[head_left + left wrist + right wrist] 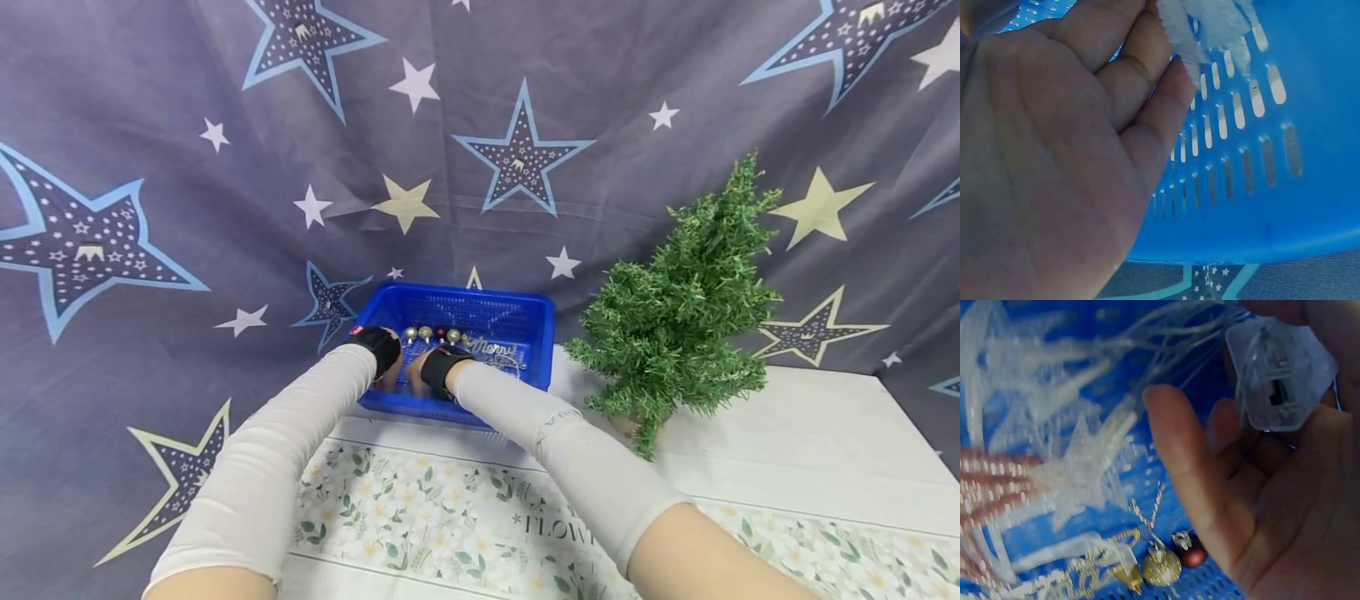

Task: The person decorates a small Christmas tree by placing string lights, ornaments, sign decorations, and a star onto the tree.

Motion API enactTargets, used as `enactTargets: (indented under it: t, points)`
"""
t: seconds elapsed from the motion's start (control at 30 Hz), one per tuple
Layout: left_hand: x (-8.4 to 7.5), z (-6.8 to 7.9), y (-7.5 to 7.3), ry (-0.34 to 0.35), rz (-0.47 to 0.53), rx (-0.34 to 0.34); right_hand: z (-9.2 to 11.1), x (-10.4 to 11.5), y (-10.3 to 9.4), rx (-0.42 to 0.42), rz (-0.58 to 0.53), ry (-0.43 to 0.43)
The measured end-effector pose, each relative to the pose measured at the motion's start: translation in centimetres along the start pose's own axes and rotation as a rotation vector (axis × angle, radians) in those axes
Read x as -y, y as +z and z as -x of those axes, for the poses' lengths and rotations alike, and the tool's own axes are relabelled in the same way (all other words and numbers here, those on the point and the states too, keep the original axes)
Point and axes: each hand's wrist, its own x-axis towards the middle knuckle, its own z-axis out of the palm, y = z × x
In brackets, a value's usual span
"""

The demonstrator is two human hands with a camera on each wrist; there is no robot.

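Both hands reach down into a blue plastic basket [546,333] in the head view. My right hand [1229,469] holds a clear plastic battery box [1294,369] in its curled fingers, with thin clear wires running from it. These lead toward string lights with translucent star shapes [1079,478], blurred in the right wrist view. My left hand [1054,137] is in the basket's left part, its fingers curled at whitish translucent pieces [1213,28] of the string lights; the fingertips are partly hidden. Gold baubles [1162,569] and a dark red bauble [1192,551] lie close by.
A silver "Merry" lettering ornament [491,346] lies in the basket's right part. To the right stands a small green artificial Christmas tree [682,308] on the white table [810,433]. A floral cloth strip [420,517] runs along the front; a star-patterned curtain [480,242] hangs behind.
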Motion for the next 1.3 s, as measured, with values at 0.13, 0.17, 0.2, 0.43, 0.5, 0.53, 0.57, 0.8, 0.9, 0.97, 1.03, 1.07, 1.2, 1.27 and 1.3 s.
enactTargets:
  t: [0.13, 0.17, 0.2, 0.43, 0.5, 0.53, 0.57, 0.8, 0.9, 0.97, 1.03, 1.07, 1.2, 1.27, 1.3]
  points:
    - [0.0, 0.0, -0.2, 0.0, 0.022, -0.002, 0.0, -0.2, -0.4, 0.061, -0.027, -0.03]
    - [0.0, 0.0, -0.3, 0.001, 0.02, -0.003, -0.2, -0.3, -0.4, 0.073, -0.037, -0.041]
    - [0.0, -0.1, -0.3, 0.001, 0.018, -0.001, -0.5, -0.5, -0.5, 0.086, -0.053, -0.051]
    - [0.1, 0.1, -0.7, 0.043, -0.054, 0.022, -3.2, -2.0, 0.4, 0.175, -0.328, -0.081]
    - [0.2, 0.2, -1.0, 0.048, -0.037, 0.031, -2.7, -2.1, 0.1, 0.248, -0.399, -0.094]
    - [0.2, 0.2, -1.1, 0.046, -0.025, 0.038, -2.2, -2.1, -0.2, 0.27, -0.415, -0.095]
    - [0.2, 0.3, -1.2, 0.041, -0.006, 0.048, -0.8, -1.5, -0.7, 0.283, -0.41, -0.069]
    - [0.3, 0.1, -1.5, 0.02, 0.027, 0.065, -5.2, -3.9, 0.4, 0.389, -0.511, -0.028]
    - [0.3, 0.2, -1.5, 0.02, 0.012, 0.043, -3.0, -3.4, -0.3, 0.431, -0.543, 0.002]
    - [0.4, 0.3, -1.5, 0.044, -0.038, 0.03, 0.0, -2.6, -1.4, 0.454, -0.543, -0.038]
    - [0.5, 0.5, -1.4, 0.049, -0.029, 0.002, 3.0, -1.9, -2.5, 0.466, -0.5, -0.088]
    - [0.6, 0.6, -1.4, 0.054, -0.03, -0.011, 4.5, -1.4, -3.0, 0.467, -0.494, -0.09]
    - [1.3, 0.7, -1.3, 0.008, 0.168, 0.0, 7.2, -1.3, -3.9, 0.454, -0.474, -0.13]
    - [1.9, 0.7, -1.2, -0.024, 0.3, 0.058, 7.6, -1.5, -3.8, 0.392, -0.507, -0.139]
    - [2.2, 0.6, -1.2, -0.014, 0.344, 0.106, 7.7, -1.6, -3.6, 0.351, -0.516, -0.162]
